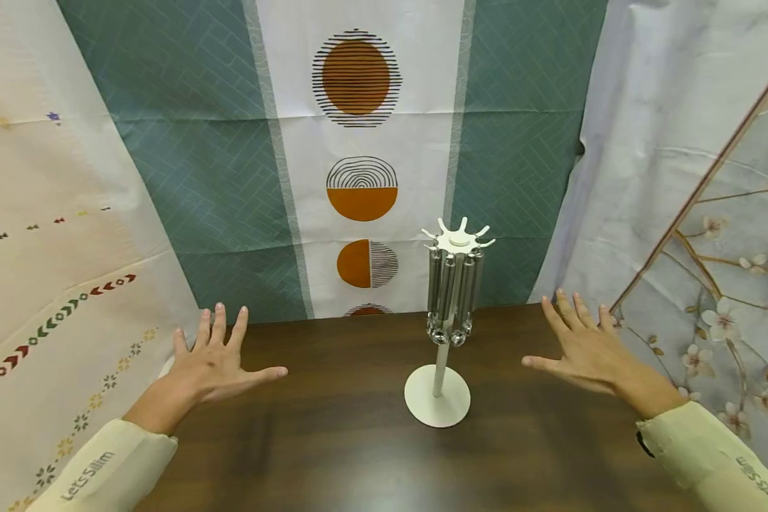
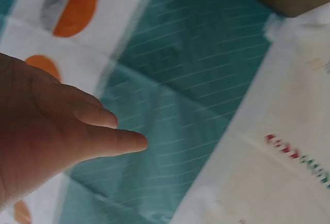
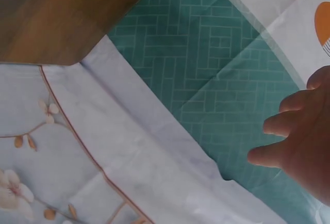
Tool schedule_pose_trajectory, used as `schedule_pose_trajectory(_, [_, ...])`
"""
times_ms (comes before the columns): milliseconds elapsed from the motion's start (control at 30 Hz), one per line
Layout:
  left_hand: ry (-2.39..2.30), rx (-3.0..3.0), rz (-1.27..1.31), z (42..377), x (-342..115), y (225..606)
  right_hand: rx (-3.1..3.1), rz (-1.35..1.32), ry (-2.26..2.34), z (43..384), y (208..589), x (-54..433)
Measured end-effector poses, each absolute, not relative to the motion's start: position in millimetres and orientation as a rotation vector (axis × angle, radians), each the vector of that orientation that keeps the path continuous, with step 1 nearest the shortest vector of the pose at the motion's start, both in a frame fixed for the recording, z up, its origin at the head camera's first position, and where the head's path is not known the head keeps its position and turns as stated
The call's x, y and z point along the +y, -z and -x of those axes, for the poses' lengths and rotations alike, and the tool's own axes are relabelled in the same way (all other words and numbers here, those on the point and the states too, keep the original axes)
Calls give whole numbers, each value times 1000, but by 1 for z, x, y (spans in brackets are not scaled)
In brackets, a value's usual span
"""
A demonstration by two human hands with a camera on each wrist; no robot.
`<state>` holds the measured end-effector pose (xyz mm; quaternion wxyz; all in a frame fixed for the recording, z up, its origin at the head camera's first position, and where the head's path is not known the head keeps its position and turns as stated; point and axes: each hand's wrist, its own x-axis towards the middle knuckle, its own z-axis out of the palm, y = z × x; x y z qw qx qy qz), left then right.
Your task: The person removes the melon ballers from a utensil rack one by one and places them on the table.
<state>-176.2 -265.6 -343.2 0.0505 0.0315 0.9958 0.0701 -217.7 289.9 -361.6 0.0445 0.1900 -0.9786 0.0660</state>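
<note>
My left hand [image 1: 212,366] is spread out over the left part of the table, fingers straight and thumb pointing right, holding nothing. On the other side my right hand [image 1: 587,350] is spread in the same way, also with nothing in it. Between them, nearer the right hand, stands a white rack [image 1: 459,240] with a ring of hooks on top and a round base. Several shiny metal utensils [image 1: 449,291] hang from its hooks, rounded ends down. The left wrist view shows the left hand [image 2: 67,126] before the cloth; the right wrist view shows the right hand [image 3: 304,131].
The dark wooden table [image 1: 333,398] carries the rack. Behind it hangs a green and white curtain [image 1: 518,163] with orange circles. A cream patterned cloth [image 1: 57,249] closes the left side, a pale flowered cloth [image 1: 672,235] the right.
</note>
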Motion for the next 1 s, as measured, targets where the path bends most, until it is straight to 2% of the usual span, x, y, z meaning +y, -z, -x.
schedule_pose_trajectory(233, [-214,3034,-84,183,-270,355,-2982,-597,-185,225,360,290])
schedule_pose_trajectory(433, [-206,3079,-108,191,-266,349,-2971,-632,-186,233,349,287])
schedule_pose_trajectory(667, [-336,3090,-212,201,-252,339,-2866,-758,-334,250,316,273])
schedule_pose_trajectory(1000, [-720,2975,-433,222,-207,328,-2820,-891,-644,269,256,237])
